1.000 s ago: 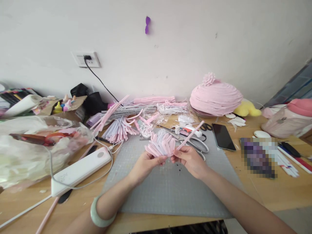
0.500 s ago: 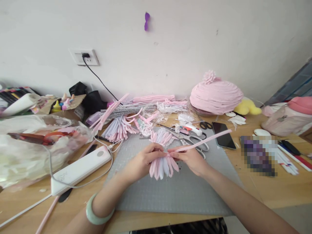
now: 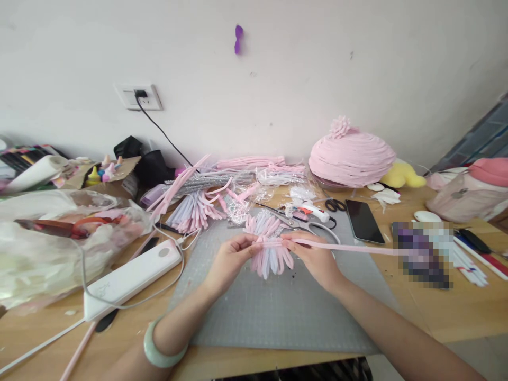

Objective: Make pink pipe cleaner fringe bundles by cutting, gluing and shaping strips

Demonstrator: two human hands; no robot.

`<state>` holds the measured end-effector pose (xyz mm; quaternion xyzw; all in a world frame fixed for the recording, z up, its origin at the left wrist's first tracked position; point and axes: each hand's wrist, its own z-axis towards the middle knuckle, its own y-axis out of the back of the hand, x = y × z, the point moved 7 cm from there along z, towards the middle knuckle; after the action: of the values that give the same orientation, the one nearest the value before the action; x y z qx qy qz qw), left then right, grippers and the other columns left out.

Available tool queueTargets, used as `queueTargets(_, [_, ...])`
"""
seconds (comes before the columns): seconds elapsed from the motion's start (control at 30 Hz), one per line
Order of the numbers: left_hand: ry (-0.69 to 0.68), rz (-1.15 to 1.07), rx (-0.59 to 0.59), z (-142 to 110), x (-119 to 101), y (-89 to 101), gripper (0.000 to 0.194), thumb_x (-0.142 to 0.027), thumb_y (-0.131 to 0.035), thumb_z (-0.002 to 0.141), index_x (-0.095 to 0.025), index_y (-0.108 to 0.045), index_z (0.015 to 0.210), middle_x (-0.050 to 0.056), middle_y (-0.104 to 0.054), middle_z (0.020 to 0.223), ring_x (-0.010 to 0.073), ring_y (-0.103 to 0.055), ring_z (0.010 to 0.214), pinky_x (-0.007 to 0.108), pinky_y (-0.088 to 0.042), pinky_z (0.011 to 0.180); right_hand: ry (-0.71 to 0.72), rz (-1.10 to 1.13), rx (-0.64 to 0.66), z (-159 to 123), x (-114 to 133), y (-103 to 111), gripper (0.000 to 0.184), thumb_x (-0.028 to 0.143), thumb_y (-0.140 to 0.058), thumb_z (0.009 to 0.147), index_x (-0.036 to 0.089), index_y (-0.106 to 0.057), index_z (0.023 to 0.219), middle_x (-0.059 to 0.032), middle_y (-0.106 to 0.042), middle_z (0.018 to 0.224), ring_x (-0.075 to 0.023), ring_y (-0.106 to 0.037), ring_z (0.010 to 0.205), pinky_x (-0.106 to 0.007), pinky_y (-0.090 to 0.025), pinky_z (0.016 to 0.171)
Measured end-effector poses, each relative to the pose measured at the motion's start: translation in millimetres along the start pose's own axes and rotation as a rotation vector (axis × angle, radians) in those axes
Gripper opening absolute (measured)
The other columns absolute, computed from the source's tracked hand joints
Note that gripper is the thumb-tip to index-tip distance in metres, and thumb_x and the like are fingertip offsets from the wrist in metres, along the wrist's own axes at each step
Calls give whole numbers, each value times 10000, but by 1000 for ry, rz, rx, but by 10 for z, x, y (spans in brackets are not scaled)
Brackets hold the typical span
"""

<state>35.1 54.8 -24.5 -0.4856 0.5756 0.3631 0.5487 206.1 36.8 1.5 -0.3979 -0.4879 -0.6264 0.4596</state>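
My left hand (image 3: 230, 256) is closed on the middle of a bundle of folded pink pipe cleaners (image 3: 270, 248), held just above the grey cutting mat (image 3: 273, 312). My right hand (image 3: 315, 259) pinches a single long pink pipe cleaner (image 3: 357, 247) close to the bundle. That strand is wrapped across the bundle's middle, and its free end stretches out to the right over the table. A pale green bangle (image 3: 159, 352) sits on my left wrist.
Large scissors (image 3: 313, 226), a small glue gun (image 3: 311, 209) and a black phone (image 3: 363, 221) lie behind my hands. More pink and silver pipe cleaners (image 3: 206, 198) are heaped at the back left. A white power bank (image 3: 133, 278) with cable lies left; a pink coiled dome (image 3: 351, 156) stands back right.
The bundle turned from fanned upward to lying across, loops hanging down. The long strand's free end swung from pointing up-right to stretching almost level to the right, wrapped around the bundle's middle.
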Motion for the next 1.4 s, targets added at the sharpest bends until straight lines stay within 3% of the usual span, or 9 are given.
queueTargets(0.2, [45, 6, -139, 0, 76, 77, 326, -379, -733, 586, -138, -587, 749, -3, -637, 637, 93, -515, 537, 197, -346, 513, 86, -33, -26, -49, 24, -23, 108, 289, -634, 716, 235, -721, 751, -40, -706, 793, -209, -635, 776, -343, -505, 725])
queueTargets(0.37, [108, -27, -132, 12, 142, 70, 346, -404, -733, 575, -134, -574, 722, -18, -604, 561, 82, -495, 481, 192, -332, 488, 118, -47, -38, -66, 27, -27, 105, 300, -633, 728, 255, -722, 762, -35, -706, 803, -212, -632, 795, -351, -504, 743])
queueTargets(0.73, [-71, 139, -245, -65, -38, 86, 265, -376, -689, 618, -146, -559, 602, -33, -549, 488, 74, -432, 433, 192, -290, 425, 107, 1, -43, -107, 75, -68, 90, 265, -637, 718, 257, -725, 735, -30, -708, 790, -198, -634, 771, -331, -501, 729])
queueTargets(0.87, [-114, 31, -171, -71, -104, 59, 283, -402, -672, 649, -149, -551, 614, -42, -521, 512, 67, -426, 468, 187, -315, 460, -27, 65, -63, -53, -31, -22, 121, 305, -644, 699, 220, -715, 749, -42, -703, 789, -197, -633, 738, -325, -500, 689])
queueTargets(0.97, [-53, -157, -60, -64, -85, 2, 309, -428, -675, 651, -144, -559, 623, -25, -539, 577, 74, -459, 517, 190, -350, 500, -87, 85, -71, -20, -93, 15, 158, 331, -643, 693, 210, -711, 767, -44, -704, 782, -197, -629, 718, -327, -496, 679])
queueTargets(1.13, [86, -303, 9, -48, 22, -47, 321, -397, -742, 593, -134, -570, 659, -35, -527, 568, 65, -457, 498, 178, -348, 493, -32, 34, -57, -24, -42, 33, 124, 314, -646, 689, 225, -715, 741, -41, -707, 818, -206, -630, 775, -334, -494, 722])
queueTargets(1.4, [235, -396, 140, -43, 102, -122, 321, -337, -780, 566, -109, -651, 752, 34, -651, 700, 112, -578, 610, 214, -442, 600, 13, 20, 12, -21, -28, 5, 103, 273, -641, 704, 223, -717, 752, -39, -711, 798, -204, -633, 792, -327, -497, 730])
